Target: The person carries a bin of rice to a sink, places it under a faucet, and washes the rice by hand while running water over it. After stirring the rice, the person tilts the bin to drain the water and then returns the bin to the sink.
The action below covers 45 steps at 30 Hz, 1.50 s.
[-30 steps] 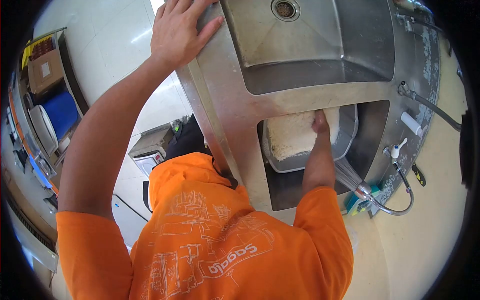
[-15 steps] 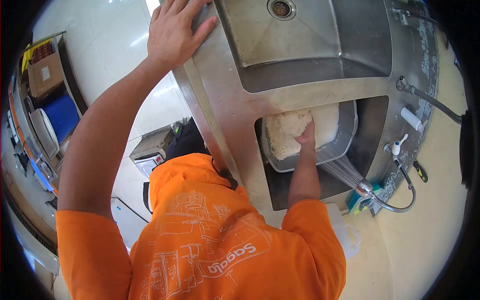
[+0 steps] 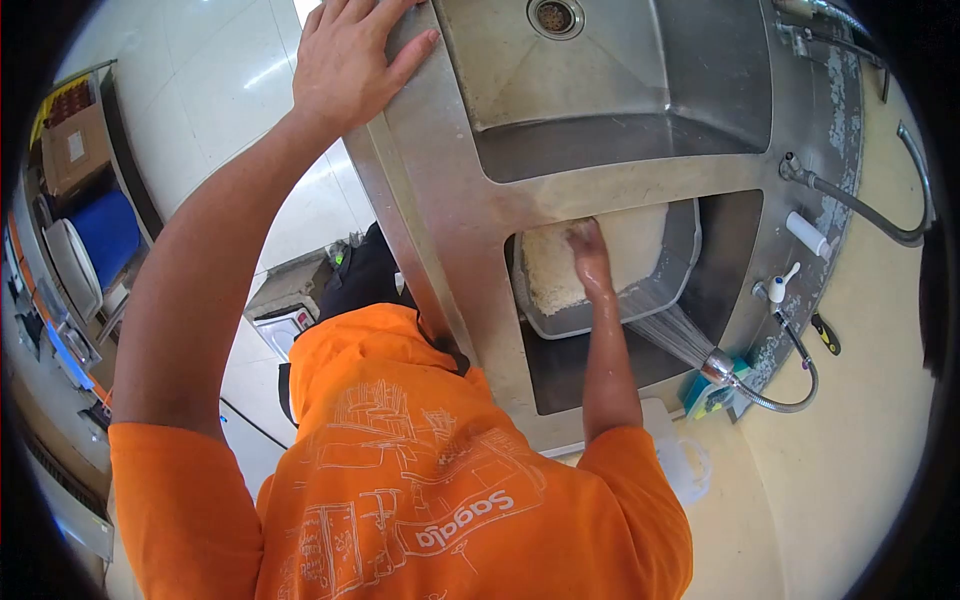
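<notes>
Right hand [image 3: 588,252], fingers loosely spread, buried in the rice [image 3: 625,245] at the pan's [image 3: 600,318] ten o'clock; left hand [image 3: 345,62] flat, open, on the sink rim [image 3: 400,180].

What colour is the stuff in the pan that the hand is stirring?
White: the grains in the metal pan show pale white in the head view.

Right hand [image 3: 588,252] has shifted through the white rice [image 3: 628,240] from the far side of the grey rectangular metal pan [image 3: 672,282] to its near-left part, against the sink divider. The rice surface, heaped half a second ago, now lies flatter.
</notes>
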{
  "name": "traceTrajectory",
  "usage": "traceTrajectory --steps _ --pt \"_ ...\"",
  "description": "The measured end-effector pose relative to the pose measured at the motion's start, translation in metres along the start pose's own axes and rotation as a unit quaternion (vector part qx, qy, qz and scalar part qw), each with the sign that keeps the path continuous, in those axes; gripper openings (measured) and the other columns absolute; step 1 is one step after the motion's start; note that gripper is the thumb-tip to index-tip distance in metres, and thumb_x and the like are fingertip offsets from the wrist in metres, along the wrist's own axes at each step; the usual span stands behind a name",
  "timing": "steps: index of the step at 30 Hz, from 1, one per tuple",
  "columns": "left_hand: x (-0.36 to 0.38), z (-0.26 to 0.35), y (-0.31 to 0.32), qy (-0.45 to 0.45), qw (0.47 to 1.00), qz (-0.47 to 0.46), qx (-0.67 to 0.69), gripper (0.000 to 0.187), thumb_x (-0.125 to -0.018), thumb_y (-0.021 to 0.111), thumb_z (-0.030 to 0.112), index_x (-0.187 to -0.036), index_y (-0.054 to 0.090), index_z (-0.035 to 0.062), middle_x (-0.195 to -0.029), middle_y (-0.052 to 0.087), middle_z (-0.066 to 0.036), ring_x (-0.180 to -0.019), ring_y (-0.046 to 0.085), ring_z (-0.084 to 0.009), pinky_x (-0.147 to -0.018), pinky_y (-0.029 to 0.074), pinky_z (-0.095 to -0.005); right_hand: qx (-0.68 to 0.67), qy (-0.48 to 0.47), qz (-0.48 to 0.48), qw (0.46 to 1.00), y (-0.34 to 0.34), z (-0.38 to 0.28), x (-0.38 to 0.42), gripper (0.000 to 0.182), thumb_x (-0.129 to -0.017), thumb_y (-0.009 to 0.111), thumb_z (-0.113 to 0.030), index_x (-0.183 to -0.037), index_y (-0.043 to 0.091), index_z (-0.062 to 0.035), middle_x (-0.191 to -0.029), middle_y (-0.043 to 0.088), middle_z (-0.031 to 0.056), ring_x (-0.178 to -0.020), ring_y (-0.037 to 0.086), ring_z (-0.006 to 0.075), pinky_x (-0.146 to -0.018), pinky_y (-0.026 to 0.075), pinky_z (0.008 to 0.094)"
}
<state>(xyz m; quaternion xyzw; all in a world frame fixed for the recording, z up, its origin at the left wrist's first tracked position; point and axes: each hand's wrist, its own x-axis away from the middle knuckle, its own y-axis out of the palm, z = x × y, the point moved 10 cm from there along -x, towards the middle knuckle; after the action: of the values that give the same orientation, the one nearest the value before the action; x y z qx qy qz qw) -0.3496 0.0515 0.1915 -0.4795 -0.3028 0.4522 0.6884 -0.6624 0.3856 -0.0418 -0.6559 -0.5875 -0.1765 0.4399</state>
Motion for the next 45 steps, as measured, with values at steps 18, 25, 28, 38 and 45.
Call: traceTrajectory --steps 18,25,28,38,45 --pt "-0.004 -0.001 0.002 0.004 1.0 0.005 -0.028 0.044 -0.086 0.062 0.03 -0.123 0.056 0.007 -0.133 0.052 -0.013 -0.13 0.043 -0.0339 -0.108 0.033 -0.0502 0.339 -0.069 0.103 0.933 0.033 0.106 -0.119 0.053 -0.092 0.06 -0.038 -0.136 0.052 -0.0103 -0.143 0.051 0.0155 -0.13 0.05 0.0334 -0.105 0.043 0.0452" --pt "-0.002 -0.003 0.005 0.003 1.0 0.002 -0.026 0.044 -0.086 0.062 0.032 -0.122 0.057 0.0073 -0.134 0.051 -0.014 -0.128 0.044 -0.0347 -0.107 0.034 -0.0509 0.391 0.022 -0.008 0.92 0.015 0.153 -0.145 0.05 -0.093 0.057 -0.039 -0.134 0.054 -0.0104 -0.14 0.053 0.017 -0.124 0.054 0.035 -0.103 0.044 0.0465" --pt "-0.001 -0.003 0.005 0.002 1.0 -0.002 -0.028 0.044 -0.086 0.062 0.031 -0.123 0.057 0.0073 -0.134 0.051 -0.014 -0.128 0.044 -0.0346 -0.107 0.034 -0.0504 0.441 0.075 -0.086 0.89 -0.001 0.169 -0.141 0.049 -0.094 0.056 -0.04 -0.133 0.055 -0.0105 -0.139 0.054 0.0176 -0.122 0.056 0.0357 -0.102 0.045 0.0471" --pt "-0.003 0.002 0.003 0.002 1.0 0.0 -0.026 0.044 -0.086 0.063 0.03 -0.123 0.056 0.0073 -0.133 0.052 -0.014 -0.129 0.043 -0.0344 -0.107 0.034 -0.05 0.37 0.027 0.084 0.925 0.04 0.102 -0.029 0.047 -0.094 0.05 -0.029 -0.136 0.05 -0.0089 -0.13 0.058 0.0243 -0.104 0.065 0.0354 -0.086 0.05 0.0545" --pt "-0.001 0.001 0.003 0.007 1.0 0.012 -0.025 0.043 -0.085 0.062 0.029 -0.122 0.057 0.007 -0.132 0.052 -0.014 -0.127 0.045 -0.0342 -0.107 0.034 -0.0494 0.606 0.031 -0.12 0.786 0.069 0.186 -0.099 0.038 -0.098 0.046 -0.037 -0.119 0.066 -0.0135 -0.109 0.072 0.0109 -0.09 0.071 0.0295 -0.076 0.054 0.0482"
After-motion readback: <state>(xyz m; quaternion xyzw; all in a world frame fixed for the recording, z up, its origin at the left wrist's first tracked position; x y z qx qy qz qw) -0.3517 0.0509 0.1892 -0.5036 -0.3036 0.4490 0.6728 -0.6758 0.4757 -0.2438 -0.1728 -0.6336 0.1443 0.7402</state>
